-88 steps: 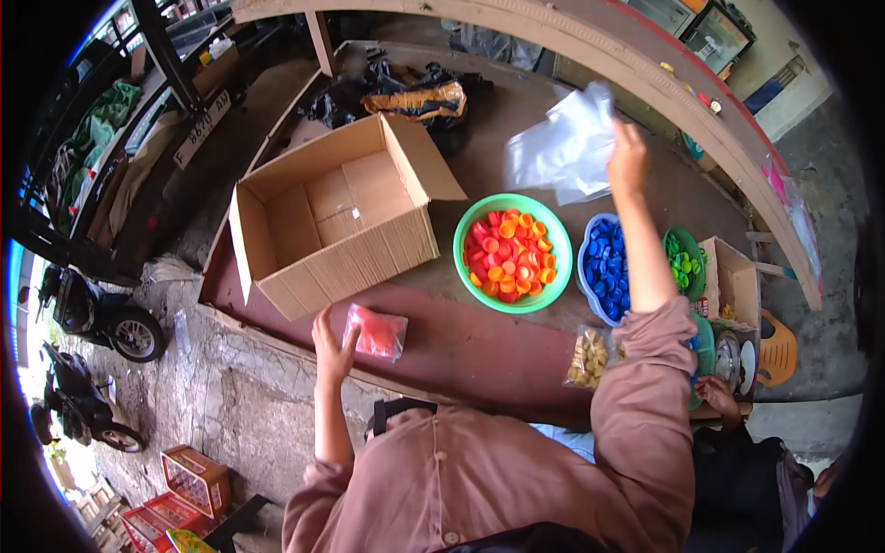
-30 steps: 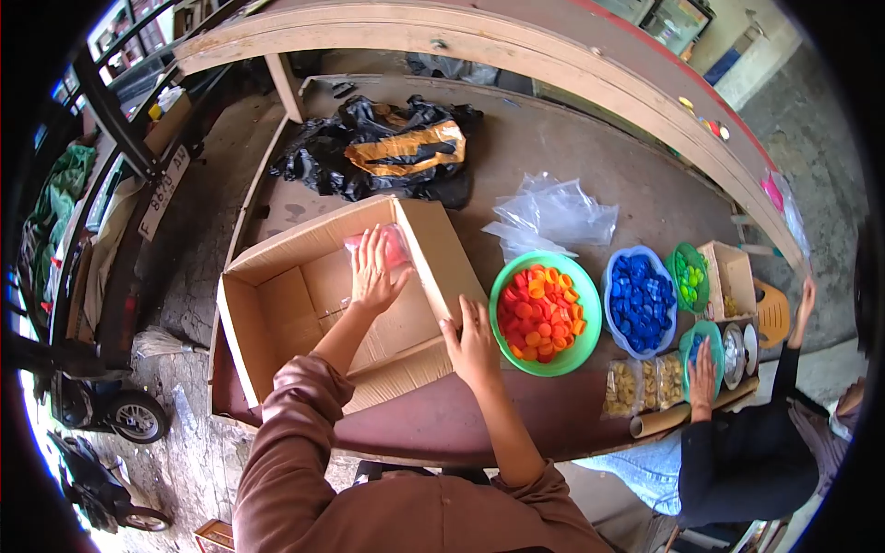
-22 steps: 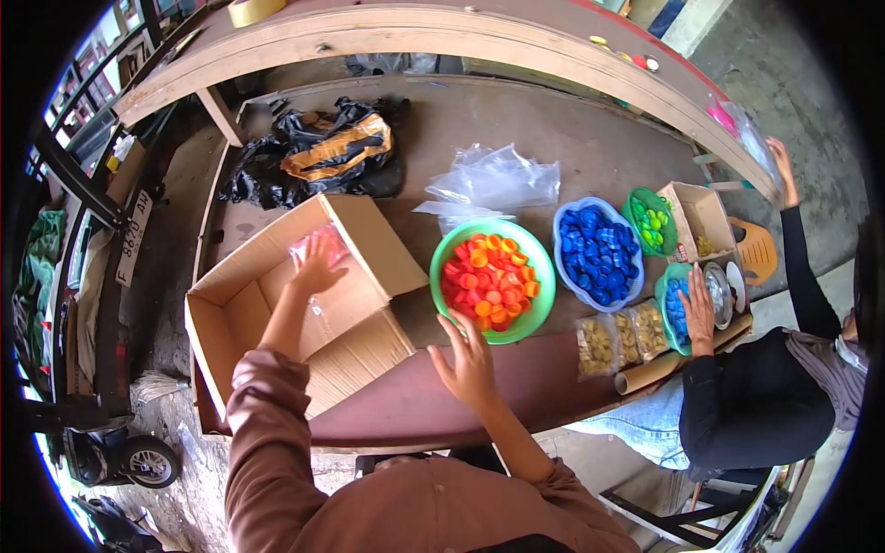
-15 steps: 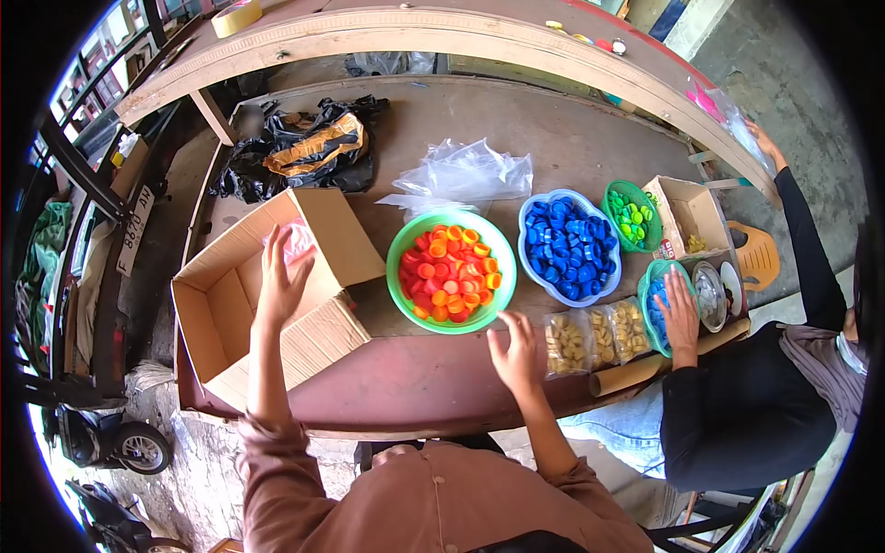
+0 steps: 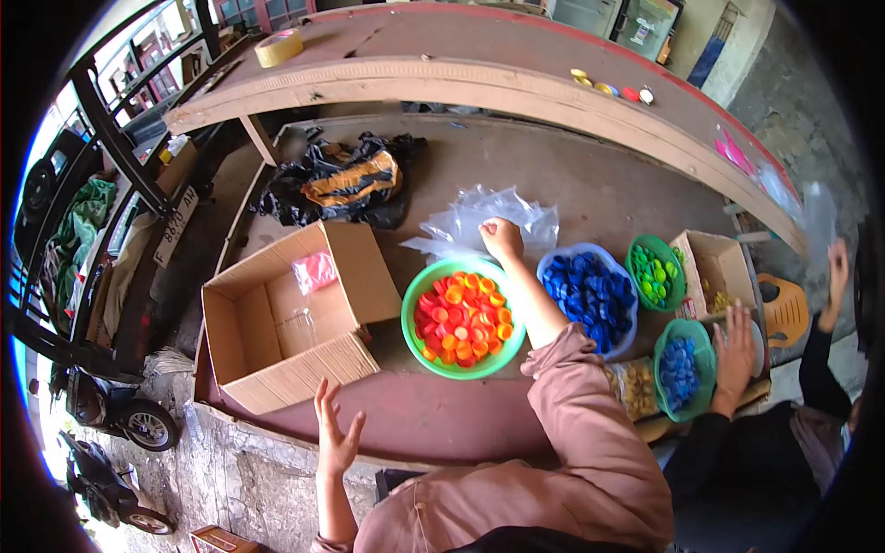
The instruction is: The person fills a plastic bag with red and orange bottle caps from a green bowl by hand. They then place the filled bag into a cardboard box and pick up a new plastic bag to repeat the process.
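My left hand (image 5: 338,433) is open, fingers apart, in front of the cardboard box (image 5: 249,380) and holding nothing. Inside that open box lies a small bag of pink pieces (image 5: 315,272). My right arm reaches past the green basin (image 5: 417,358) of red and orange bottle caps (image 5: 464,318). Beyond the basin, my right hand (image 5: 501,238) is closed at the pile of clear plastic bags (image 5: 535,219); its fingertips seem to pinch a bag, though they are partly hidden. To the right of the basin, blue caps (image 5: 587,293) fill a light-blue basin, partly covered by my sleeve.
A co-worker's hand (image 5: 735,355) is by a green basket of light-blue caps (image 5: 679,373); their other hand (image 5: 837,263) holds clear plastic. Green caps (image 5: 654,276), a small carton (image 5: 724,258) and bagged tan pieces (image 5: 631,387) stand right. A wooden rail (image 5: 424,81) crosses behind.
My left hand has drawn back from over the box toward me. My right hand has moved forward over the basin to the clear bags and closed. The co-worker's hand has lifted off the light-blue caps.
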`<state>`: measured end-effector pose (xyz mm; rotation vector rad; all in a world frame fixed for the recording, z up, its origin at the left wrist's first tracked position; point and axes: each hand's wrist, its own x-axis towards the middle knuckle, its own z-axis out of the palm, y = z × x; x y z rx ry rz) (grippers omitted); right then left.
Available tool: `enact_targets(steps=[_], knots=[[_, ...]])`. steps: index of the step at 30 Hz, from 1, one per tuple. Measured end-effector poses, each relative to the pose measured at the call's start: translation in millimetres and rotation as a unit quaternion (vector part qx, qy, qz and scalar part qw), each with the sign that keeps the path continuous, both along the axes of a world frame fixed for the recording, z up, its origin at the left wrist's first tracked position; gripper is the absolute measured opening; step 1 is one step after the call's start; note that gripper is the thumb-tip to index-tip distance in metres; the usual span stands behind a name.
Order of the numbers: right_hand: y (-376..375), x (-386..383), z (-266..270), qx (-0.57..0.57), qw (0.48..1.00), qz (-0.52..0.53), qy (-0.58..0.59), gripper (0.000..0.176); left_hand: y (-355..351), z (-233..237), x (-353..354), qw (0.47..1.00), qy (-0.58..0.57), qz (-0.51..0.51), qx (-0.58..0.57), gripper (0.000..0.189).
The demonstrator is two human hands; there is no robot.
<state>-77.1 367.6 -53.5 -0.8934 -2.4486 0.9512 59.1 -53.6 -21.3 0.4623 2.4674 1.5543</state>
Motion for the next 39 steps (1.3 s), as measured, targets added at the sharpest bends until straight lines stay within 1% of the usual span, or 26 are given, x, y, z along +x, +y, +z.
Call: enact_targets(steps=[4, 5, 8, 9, 12, 13, 14, 15, 17, 18, 20, 22, 23, 25, 26, 27, 28, 29, 31, 32, 33, 34, 35, 36, 37, 39], knots=[[-6, -46, -14, 0.076, 0.989, -0.046, -0.114, 0.037, -4, -6, 3, 0.998, -0.017, 0.052, -0.015, 0.053], [-9, -53, -19, 0.076, 0.990, -0.037, -0.112, 0.037, -2, -6, 3, 0.998, -0.034, 0.054, -0.013, 0.052], [-1, -74, -42, 0.065, 0.970, 0.002, -0.236, 0.035, 7, -14, 5, 0.995, -0.056, 0.077, 0.016, 0.052], [2, -74, -46, 0.036, 0.973, -0.008, -0.229, 0.030, 8, -14, 3, 0.997, -0.052, 0.062, 0.013, 0.052], [0, -52, -21, 0.029, 0.995, -0.058, -0.078, 0.021, 13, -7, -2, 0.999, -0.024, 0.028, 0.013, 0.052], [-5, -36, -6, 0.066, 0.997, -0.035, 0.019, 0.015, 13, -8, -3, 0.999, -0.028, 0.012, 0.027, 0.053], [-17, -13, 9, 0.177, 0.967, 0.049, 0.177, 0.011, 15, -9, -5, 0.999, -0.029, -0.005, 0.044, 0.053], [-45, 17, 37, 0.177, 0.955, 0.120, 0.205, 0.009, 19, -4, -5, 0.997, -0.023, -0.013, 0.069, 0.053], [-101, 76, 68, 0.176, 0.937, 0.224, 0.203, 0.004, 27, 5, -2, 0.995, 0.003, -0.038, 0.091, 0.057], [-126, 106, 75, 0.176, 0.928, 0.286, 0.161, 0.005, 33, 13, 1, 0.993, 0.036, -0.035, 0.103, 0.062], [-169, 154, 81, 0.250, 0.874, 0.382, 0.171, 0.014, 42, 36, 9, 0.984, 0.096, -0.023, 0.146, 0.067], [-204, 194, 84, 0.240, 0.848, 0.447, 0.152, 0.016, 44, 49, 19, 0.986, 0.126, -0.027, 0.104, 0.064], [-217, 209, 79, 0.215, 0.853, 0.445, 0.169, 0.015, 39, 51, 22, 0.989, 0.121, -0.055, 0.060, 0.057], [-236, 232, 70, 0.187, 0.857, 0.446, 0.181, 0.014, 31, 30, 31, 0.992, 0.052, -0.077, 0.088, 0.033], [-244, 240, 66, 0.125, 0.897, 0.380, 0.186, 0.011, 27, 21, 37, 0.991, 0.037, -0.073, 0.101, 0.025], [-248, 247, 62, 0.063, 0.930, 0.309, 0.190, 0.008, 26, 14, 45, 0.986, 0.046, -0.034, 0.155, 0.019], [-251, 251, 56, 0.063, 0.930, 0.310, 0.188, 0.008, 27, 9, 53, 0.976, 0.056, 0.005, 0.208, 0.014], [-251, 253, 47, -0.020, 0.941, 0.286, 0.177, 0.006, 32, 7, 64, 0.949, 0.029, 0.071, 0.306, 0.007], [-254, 256, 30, -0.147, 0.944, 0.254, 0.154, 0.007, 23, -13, 71, 0.960, 0.019, 0.040, 0.275, 0.006], [-254, 259, 28, -0.264, 0.926, 0.231, 0.140, 0.012, 19, -21, 75, 0.969, 0.008, 0.011, 0.246, 0.006], [-253, 257, 26, -0.356, 0.901, 0.202, 0.148, 0.013, 16, 6, 81, 0.986, -0.010, -0.028, 0.162, 0.006], [-252, 253, 28, -0.443, 0.867, 0.170, 0.154, 0.015, 17, 15, 87, 0.986, -0.054, -0.056, 0.147, 0.008], [-253, 250, 35, -0.561, 0.802, 0.116, 0.168, 0.016, 14, 9, 89, 0.990, -0.051, -0.102, 0.088, 0.010], [-251, 248, 38, -0.610, 0.767, 0.105, 0.171, 0.015, 12, 2, 89, 0.988, -0.044, -0.147, 0.029, 0.011], [-252, 250, 34, -0.603, 0.771, 0.106, 0.176, 0.015, 13, -8, 91, 0.988, -0.044, -0.148, 0.030, 0.011], [-248, 251, 14, -0.596, 0.774, 0.112, 0.182, 0.015, 15, -23, 96, 0.976, -0.111, -0.084, 0.169, 0.010]])
